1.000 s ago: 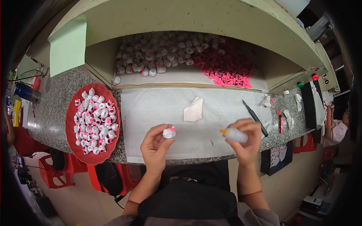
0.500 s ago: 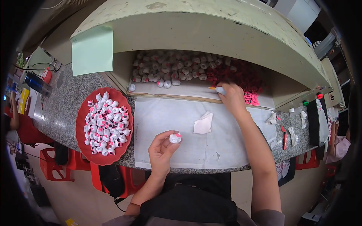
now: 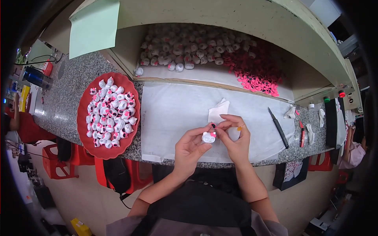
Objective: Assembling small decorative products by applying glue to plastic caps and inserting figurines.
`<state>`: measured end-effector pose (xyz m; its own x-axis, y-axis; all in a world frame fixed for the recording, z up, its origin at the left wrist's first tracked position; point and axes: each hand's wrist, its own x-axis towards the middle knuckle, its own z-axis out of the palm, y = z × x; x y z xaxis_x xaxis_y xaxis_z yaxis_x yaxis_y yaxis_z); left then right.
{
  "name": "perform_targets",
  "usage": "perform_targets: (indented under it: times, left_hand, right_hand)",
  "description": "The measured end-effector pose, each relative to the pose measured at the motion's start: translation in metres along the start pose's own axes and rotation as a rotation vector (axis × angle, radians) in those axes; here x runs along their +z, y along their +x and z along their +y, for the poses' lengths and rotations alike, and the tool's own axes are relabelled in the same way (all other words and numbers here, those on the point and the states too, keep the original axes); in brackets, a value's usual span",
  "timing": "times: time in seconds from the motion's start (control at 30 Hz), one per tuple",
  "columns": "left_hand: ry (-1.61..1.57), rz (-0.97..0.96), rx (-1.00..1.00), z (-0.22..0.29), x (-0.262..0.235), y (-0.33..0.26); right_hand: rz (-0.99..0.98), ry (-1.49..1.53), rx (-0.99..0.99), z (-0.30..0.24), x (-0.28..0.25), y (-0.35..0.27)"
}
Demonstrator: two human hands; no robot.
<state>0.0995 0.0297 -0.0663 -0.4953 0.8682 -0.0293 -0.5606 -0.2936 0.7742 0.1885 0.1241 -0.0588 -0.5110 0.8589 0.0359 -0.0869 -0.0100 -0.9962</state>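
My left hand [image 3: 190,146] grips a small white figurine head [image 3: 208,137] over the white sheet [image 3: 173,106] on the counter. My right hand [image 3: 234,137] meets it from the right, its fingertips pinching a tiny pink piece [image 3: 213,126] at the top of the head. A thin orange-tipped tube [image 3: 240,127] pokes out between the fingers of that hand. A crumpled white tissue [image 3: 217,111] lies just beyond both hands.
A red plate [image 3: 91,145] heaped with finished white-and-pink heads sits to the left. In the shelf recess behind lie several plain heads [image 3: 185,51] and a pile of pink bows [image 3: 256,78]. A dark knife [image 3: 278,128] and a red pen [image 3: 302,134] lie at right.
My right hand came back from the bow pile in the recess and joined my left hand at the head. The view has dropped closer to the counter.
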Motion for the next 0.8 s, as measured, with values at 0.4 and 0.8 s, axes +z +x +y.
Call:
perform_targets:
  times: [0.4, 0.8]
  left_hand:
    - [0.193, -0.046, 0.06, -0.001, -0.003, -0.005]
    - [0.679, -0.114, 0.339, 0.002, -0.004, -0.003]
  right_hand:
    - [-0.009, 0.144, 0.022, -0.015, -0.024, -0.033]
    - [-0.155, 0.319, 0.222, -0.019, -0.017, -0.037]
